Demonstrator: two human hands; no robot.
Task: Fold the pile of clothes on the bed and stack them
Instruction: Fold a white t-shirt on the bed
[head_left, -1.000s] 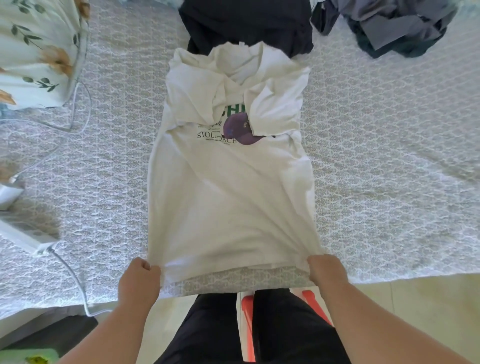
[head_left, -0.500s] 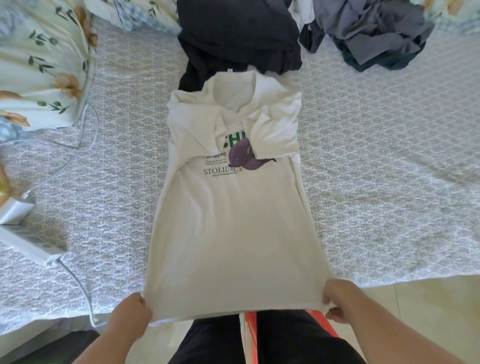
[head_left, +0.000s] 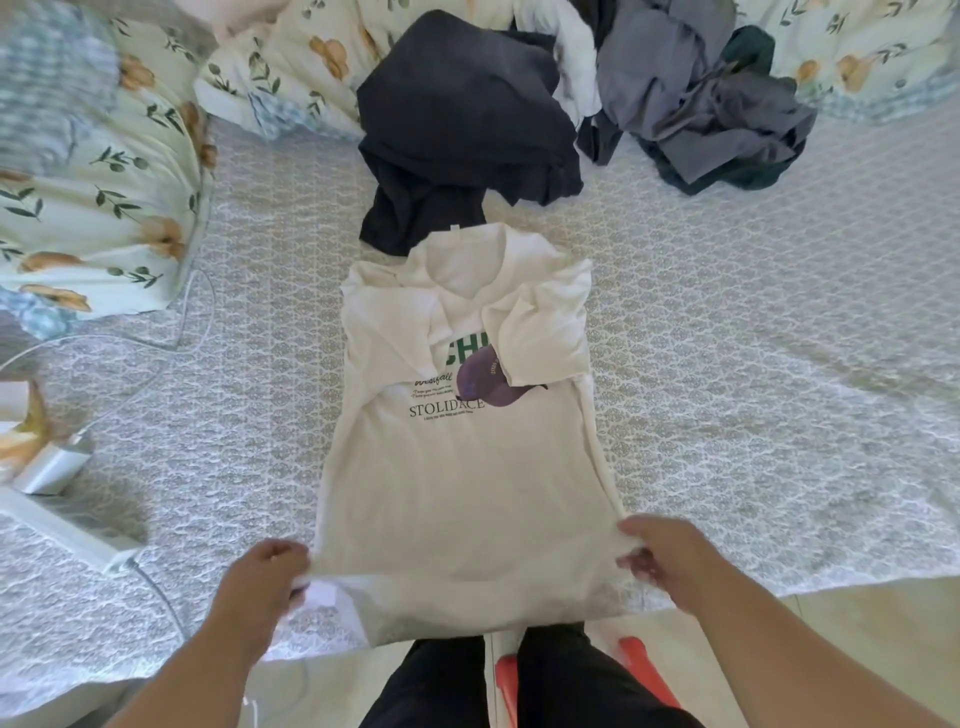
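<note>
A white T-shirt (head_left: 462, 478) with a purple cap print lies lengthwise on the bed (head_left: 753, 415), both sleeves folded in over its chest. My left hand (head_left: 265, 577) grips the hem's left corner and my right hand (head_left: 665, 556) grips its right corner, lifting the hem off the bed's near edge. Beyond the collar lies a dark navy garment (head_left: 462, 135). A loose pile of grey and dark green clothes (head_left: 701, 109) sits at the back right.
A floral quilt (head_left: 93, 197) bulges at the left and along the back. A white cable (head_left: 171, 332), a charger block (head_left: 52, 467) and a white power strip (head_left: 67, 530) lie at the left edge. My legs and a red stool (head_left: 644, 670) are below.
Both hands have raised the shirt's hem off the bed edge and drawn it up toward me. The view has tilted up, showing more of the clothes at the back.
</note>
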